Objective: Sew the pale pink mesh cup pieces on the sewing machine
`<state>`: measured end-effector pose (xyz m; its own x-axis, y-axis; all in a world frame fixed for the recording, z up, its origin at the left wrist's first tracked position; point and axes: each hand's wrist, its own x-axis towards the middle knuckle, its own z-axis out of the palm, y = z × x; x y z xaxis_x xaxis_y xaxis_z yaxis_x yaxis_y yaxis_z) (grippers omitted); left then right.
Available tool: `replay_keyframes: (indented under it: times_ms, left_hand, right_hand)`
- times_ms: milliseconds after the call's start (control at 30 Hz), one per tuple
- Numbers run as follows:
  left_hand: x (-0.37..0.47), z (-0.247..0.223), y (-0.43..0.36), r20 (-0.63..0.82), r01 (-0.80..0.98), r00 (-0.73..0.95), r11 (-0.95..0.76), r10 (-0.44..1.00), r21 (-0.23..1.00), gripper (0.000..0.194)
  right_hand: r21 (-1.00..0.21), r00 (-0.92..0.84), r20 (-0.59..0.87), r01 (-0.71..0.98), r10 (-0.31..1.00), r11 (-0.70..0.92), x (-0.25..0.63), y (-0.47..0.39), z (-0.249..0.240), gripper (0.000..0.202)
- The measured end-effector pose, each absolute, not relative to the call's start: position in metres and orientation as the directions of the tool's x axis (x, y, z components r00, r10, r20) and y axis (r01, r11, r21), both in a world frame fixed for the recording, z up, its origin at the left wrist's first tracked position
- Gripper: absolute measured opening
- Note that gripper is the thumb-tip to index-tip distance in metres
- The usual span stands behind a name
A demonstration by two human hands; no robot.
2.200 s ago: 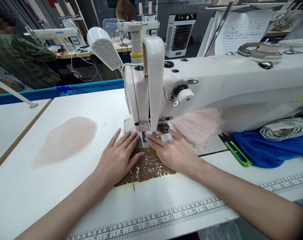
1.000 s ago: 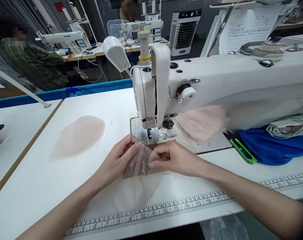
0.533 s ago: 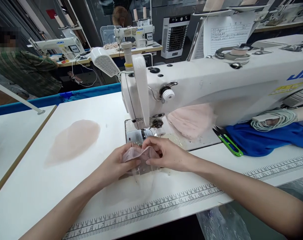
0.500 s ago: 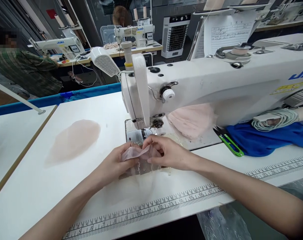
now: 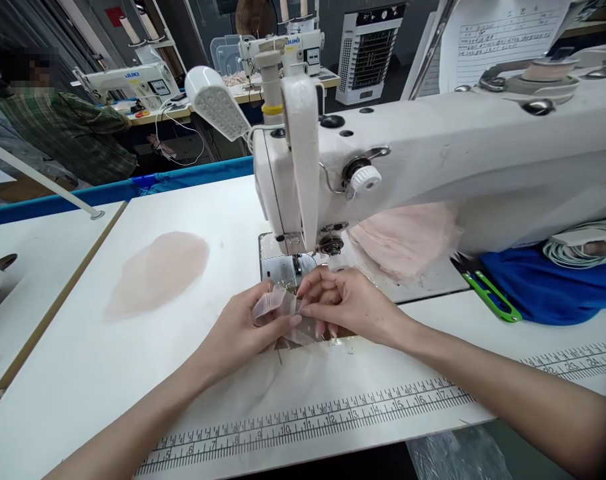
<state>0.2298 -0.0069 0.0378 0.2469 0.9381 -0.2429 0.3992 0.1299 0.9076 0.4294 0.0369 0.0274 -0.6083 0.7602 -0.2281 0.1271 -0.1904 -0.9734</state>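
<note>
A small piece of sheer pale fabric (image 5: 277, 304) is held up just in front of the needle area of a white sewing machine (image 5: 433, 153). My left hand (image 5: 245, 319) pinches its left side between thumb and fingers. At its right side my right hand (image 5: 350, 305) is closed, thumb and forefinger together on the fabric's edge. Both hands are over the metal plate (image 5: 277, 269), near the presser foot. A sheer pink piece (image 5: 160, 273) lies flat on the white table to the left. More pink fabric (image 5: 407, 240) is heaped under the machine arm.
Green thread snips (image 5: 493, 297) and a blue cloth (image 5: 547, 283) with a coiled cable (image 5: 583, 243) lie at right. A printed ruler (image 5: 333, 420) runs along the table's front edge. A person in a plaid shirt (image 5: 83, 133) sits at the back left near another sewing machine (image 5: 137, 83).
The view has shifted, so the machine appears larger and further right. The fabric is bunched differently between my hands, and my right hand's fingers have changed their position on its edge.
</note>
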Motion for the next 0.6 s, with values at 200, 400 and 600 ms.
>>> replay_keyframes:
  times_ms: [200, 400, 600]
  left_hand:
    - [0.2293, 0.0313, -0.0092, -0.054, 0.54, 0.215, -0.072, 0.975, 0.838, 0.019]
    - [0.2273, 0.0275, -0.0111, -0.015, 0.546, 0.241, -0.123, 0.97, 0.829, 0.02]
    - [0.2283, 0.027, -0.011, 0.028, 0.545, 0.192, -0.131, 0.981, 0.828, 0.021]
  right_hand:
    - [-0.987, -0.594, -0.151, 0.129, 0.79, -0.092, 0.4285, 0.0333, 0.0255, 0.008]
    - [-0.981, -0.567, -0.067, 0.188, 0.821, 0.05, 0.4273, 0.0305, 0.0273, 0.007]
    - [-0.94, -0.543, 0.101, 0.223, 0.834, 0.259, 0.4265, 0.0287, 0.0318, 0.006]
